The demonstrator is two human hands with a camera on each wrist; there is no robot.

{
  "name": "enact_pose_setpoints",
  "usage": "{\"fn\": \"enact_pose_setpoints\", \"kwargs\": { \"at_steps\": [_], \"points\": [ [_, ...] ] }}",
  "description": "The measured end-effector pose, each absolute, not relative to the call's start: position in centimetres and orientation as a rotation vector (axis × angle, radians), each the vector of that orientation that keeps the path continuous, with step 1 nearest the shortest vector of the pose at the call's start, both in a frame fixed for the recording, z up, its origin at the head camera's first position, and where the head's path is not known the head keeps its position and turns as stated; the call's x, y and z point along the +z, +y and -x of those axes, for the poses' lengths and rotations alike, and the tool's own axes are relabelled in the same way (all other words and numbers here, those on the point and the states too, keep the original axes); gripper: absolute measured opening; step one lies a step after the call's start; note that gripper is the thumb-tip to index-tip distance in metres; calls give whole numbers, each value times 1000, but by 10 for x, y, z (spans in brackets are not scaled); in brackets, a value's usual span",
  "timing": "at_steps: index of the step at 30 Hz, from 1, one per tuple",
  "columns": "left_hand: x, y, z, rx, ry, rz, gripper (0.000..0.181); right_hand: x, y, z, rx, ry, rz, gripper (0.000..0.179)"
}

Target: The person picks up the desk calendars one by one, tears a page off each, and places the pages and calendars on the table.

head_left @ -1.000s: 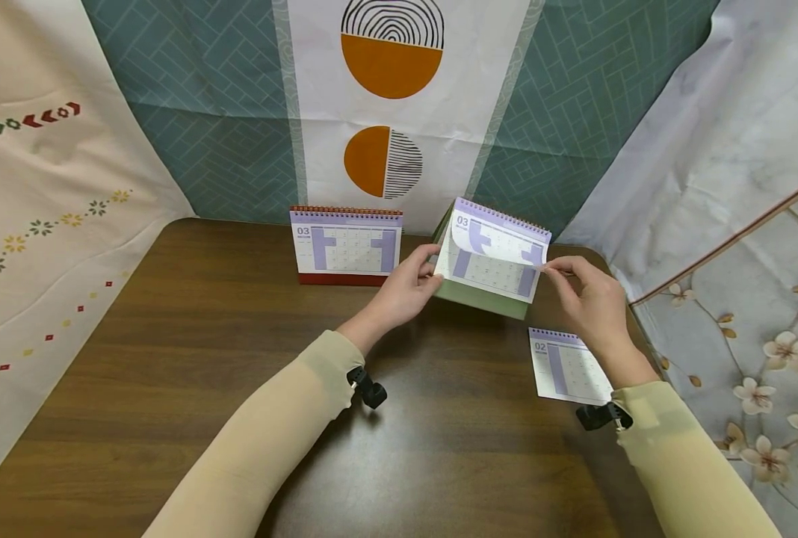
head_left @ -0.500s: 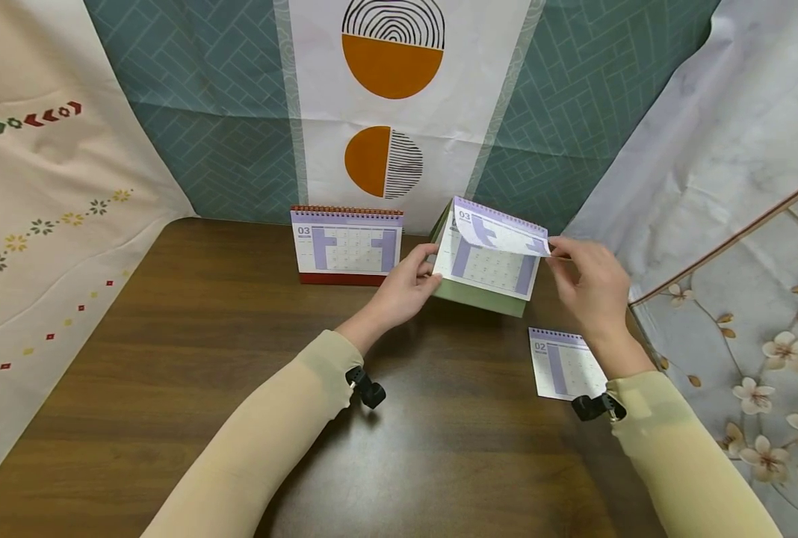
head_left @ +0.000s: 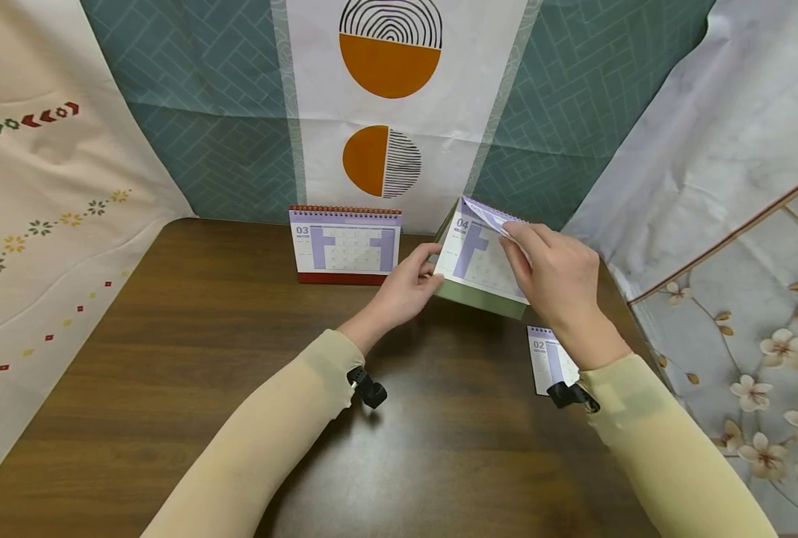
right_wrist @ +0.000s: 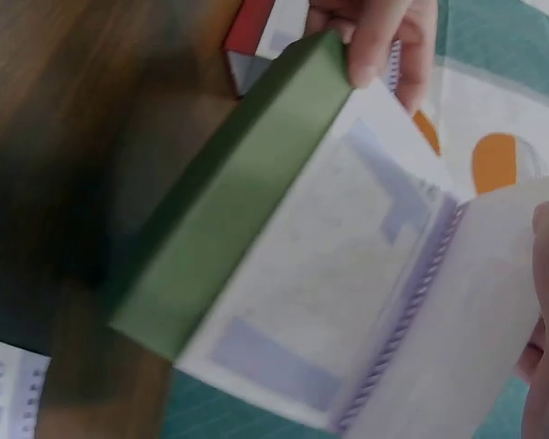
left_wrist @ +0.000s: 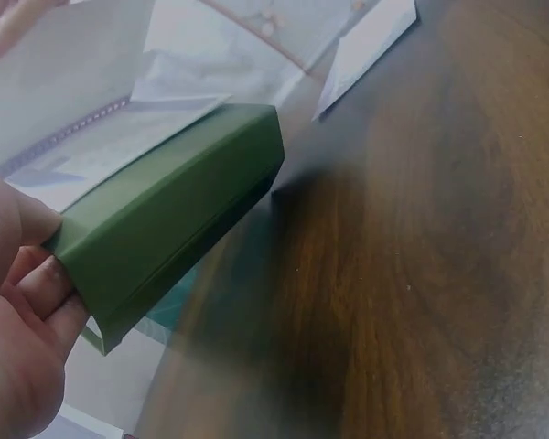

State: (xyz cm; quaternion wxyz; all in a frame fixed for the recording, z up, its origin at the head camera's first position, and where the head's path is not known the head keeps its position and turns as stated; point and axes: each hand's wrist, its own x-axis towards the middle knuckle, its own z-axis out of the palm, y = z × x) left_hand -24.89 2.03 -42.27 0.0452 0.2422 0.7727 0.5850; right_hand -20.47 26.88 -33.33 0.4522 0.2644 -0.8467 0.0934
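A green-based desk calendar (head_left: 483, 298) stands tilted at the back right of the table. My left hand (head_left: 404, 287) grips its left side, thumb in front and fingers curled behind the green base (left_wrist: 178, 210). My right hand (head_left: 555, 273) pinches a turned-up page (right_wrist: 480, 293) and holds it raised near the spiral binding (right_wrist: 407, 315). Beneath that page the 04 sheet (head_left: 465, 260) shows, its right part behind my right hand in the head view. The right fingertips are partly cut off in the right wrist view.
A red-based desk calendar (head_left: 345, 248) showing 03 stands left of the green one. A loose 02 sheet (head_left: 545, 364) lies on the wooden table (head_left: 399, 456) below my right wrist. Patterned cloths (head_left: 224, 149) hang around the table's back and sides.
My right hand has moved left and up, lifting the 03 page away toward the binding, so the 04 sheet is uncovered. The left hand keeps its hold on the green calendar.
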Motion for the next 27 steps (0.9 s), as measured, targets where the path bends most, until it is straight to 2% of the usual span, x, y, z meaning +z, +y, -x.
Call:
{"fn": "enact_pose_setpoints", "kwargs": {
  "at_steps": [19,24,27],
  "points": [
    [-422,21,244,1741,2343,-684,35,-300,254,210,430,-2154,-526,21],
    [-418,27,244,1632,2444,-688,45,-297,248,205,407,-2159,-575,19],
    [-416,30,244,1602,2490,-709,45,-293,248,203,376,-2184,-619,18]
  ]
}}
